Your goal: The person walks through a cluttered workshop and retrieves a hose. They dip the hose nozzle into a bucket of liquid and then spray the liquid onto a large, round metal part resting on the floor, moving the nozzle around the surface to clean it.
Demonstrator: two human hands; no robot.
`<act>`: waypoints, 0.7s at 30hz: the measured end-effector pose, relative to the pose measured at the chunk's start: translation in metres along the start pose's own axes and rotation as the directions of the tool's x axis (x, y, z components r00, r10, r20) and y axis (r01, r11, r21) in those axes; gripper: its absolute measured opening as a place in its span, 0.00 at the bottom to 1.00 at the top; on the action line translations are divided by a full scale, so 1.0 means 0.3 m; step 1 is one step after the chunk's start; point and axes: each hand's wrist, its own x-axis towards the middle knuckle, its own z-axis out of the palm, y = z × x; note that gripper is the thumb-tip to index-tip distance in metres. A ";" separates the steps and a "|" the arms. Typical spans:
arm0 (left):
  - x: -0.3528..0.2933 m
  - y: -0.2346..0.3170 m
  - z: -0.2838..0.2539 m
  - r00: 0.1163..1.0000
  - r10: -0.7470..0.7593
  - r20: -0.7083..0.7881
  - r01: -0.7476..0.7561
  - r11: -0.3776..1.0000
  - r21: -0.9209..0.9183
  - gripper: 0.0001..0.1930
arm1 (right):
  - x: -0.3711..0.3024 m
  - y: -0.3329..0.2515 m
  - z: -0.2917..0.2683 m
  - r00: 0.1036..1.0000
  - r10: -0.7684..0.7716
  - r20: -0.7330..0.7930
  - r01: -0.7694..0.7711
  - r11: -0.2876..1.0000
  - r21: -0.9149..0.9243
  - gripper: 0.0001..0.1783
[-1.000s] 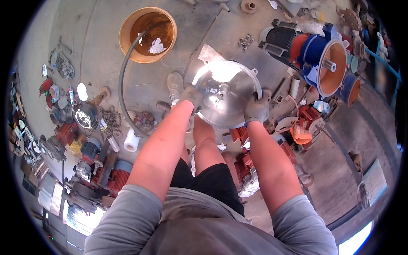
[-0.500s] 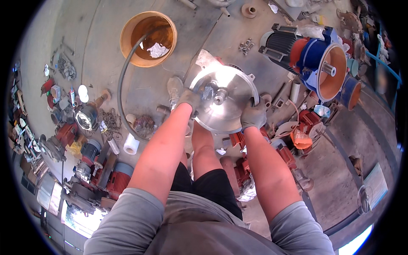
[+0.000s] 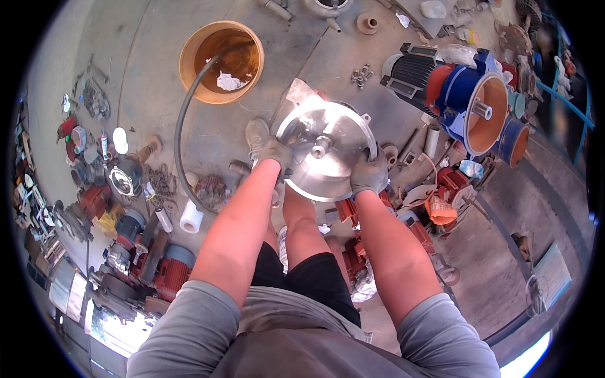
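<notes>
Between my two gloved hands is a shiny round metal cover [image 3: 343, 165] with a short shaft end [image 3: 322, 146] at its centre. Its polished face is turned up toward me and reflects bright light. My left hand [image 3: 275, 155], in a grey glove, is closed on the left rim. On the lower right rim my right hand [image 3: 370, 174] is closed, also gloved. The fingertips beneath the rim are hidden. Just behind the cover a pale, stained rag or sheet [image 3: 302, 92] shows on the floor.
A tan bucket [image 3: 185, 63] with brown liquid, a white rag and a black hose [image 3: 181, 129] stands far left. At the right lies a motor [image 3: 413, 75] joined to a blue housing [image 3: 460, 88]. Several bolts [image 3: 362, 75] lie nearby. Red pump parts [image 3: 173, 271] crowd the lower left.
The round cover and both hands have shifted slightly left, with the grip unchanged. The surrounding view has also shifted a little.
</notes>
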 end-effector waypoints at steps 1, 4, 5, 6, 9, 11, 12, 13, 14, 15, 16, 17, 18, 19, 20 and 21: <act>0.000 -0.001 0.000 1.000 -0.008 0.004 0.008 1.000 -0.004 0.38 | -0.003 -0.002 0.001 1.000 -0.002 0.005 0.002 1.000 0.004 0.24; -0.013 0.008 -0.012 0.997 -0.036 0.061 0.038 0.998 -0.040 0.35 | -0.013 -0.009 0.000 1.000 0.026 0.016 -0.026 1.000 -0.014 0.22; -0.010 0.012 -0.024 0.996 -0.038 0.081 0.043 0.997 -0.057 0.34 | -0.014 -0.025 0.000 0.999 0.037 0.016 -0.037 0.999 -0.015 0.21; 0.005 0.001 -0.017 0.995 -0.048 0.085 0.054 0.996 -0.070 0.33 | -0.016 -0.023 0.002 1.000 0.021 -0.001 -0.021 1.000 0.002 0.22; 0.029 -0.015 -0.006 0.991 -0.076 0.109 0.086 0.992 -0.095 0.31 | -0.015 -0.006 0.014 1.000 -0.005 -0.028 0.006 1.000 0.026 0.23; 0.028 -0.012 -0.012 0.986 -0.094 0.139 0.108 0.990 -0.092 0.30 | -0.012 0.001 0.018 1.000 0.004 -0.015 -0.004 1.000 0.003 0.25; 0.019 -0.008 -0.014 0.984 -0.103 0.147 0.119 0.987 -0.107 0.28 | -0.012 0.008 0.020 1.000 -0.002 -0.019 0.002 1.000 -0.006 0.25; 0.011 -0.003 -0.016 0.982 -0.111 0.156 0.131 0.984 -0.122 0.27 | -0.013 0.015 0.023 1.000 -0.009 -0.024 0.009 1.000 -0.014 0.25; 0.014 0.001 -0.021 0.980 -0.116 0.161 0.139 0.981 -0.138 0.28 | -0.011 0.014 0.026 0.999 -0.018 -0.030 0.017 1.000 -0.019 0.25; 0.020 0.001 -0.024 0.979 -0.109 0.172 0.132 0.983 -0.129 0.28 | -0.009 0.015 0.029 1.000 -0.005 -0.029 0.004 1.000 -0.016 0.25; 0.025 0.002 -0.028 0.978 -0.102 0.184 0.125 0.985 -0.120 0.28 | -0.006 0.017 0.032 1.000 0.008 -0.028 -0.009 1.000 -0.013 0.25; 0.026 0.002 -0.029 0.976 -0.097 0.195 0.121 0.986 -0.114 0.28 | -0.005 0.020 0.033 0.999 0.019 -0.026 -0.020 1.000 -0.012 0.26; 0.028 0.003 -0.028 0.977 -0.096 0.189 0.116 0.988 -0.102 0.28 | -0.005 0.021 0.034 1.000 0.002 -0.029 -0.002 1.000 -0.011 0.26; 0.030 0.004 -0.026 0.979 -0.094 0.182 0.112 0.990 -0.091 0.28 | -0.005 0.021 0.034 0.999 -0.015 -0.032 0.015 1.000 -0.010 0.26; 0.027 0.008 -0.026 0.980 -0.092 0.177 0.108 0.991 -0.078 0.28 | -0.006 0.020 0.031 0.999 -0.031 -0.035 0.031 0.999 -0.009 0.26; 0.024 0.009 -0.028 0.978 -0.098 0.182 0.114 0.990 -0.081 0.27 | -0.008 0.016 0.028 0.999 -0.021 -0.029 0.020 1.000 -0.014 0.26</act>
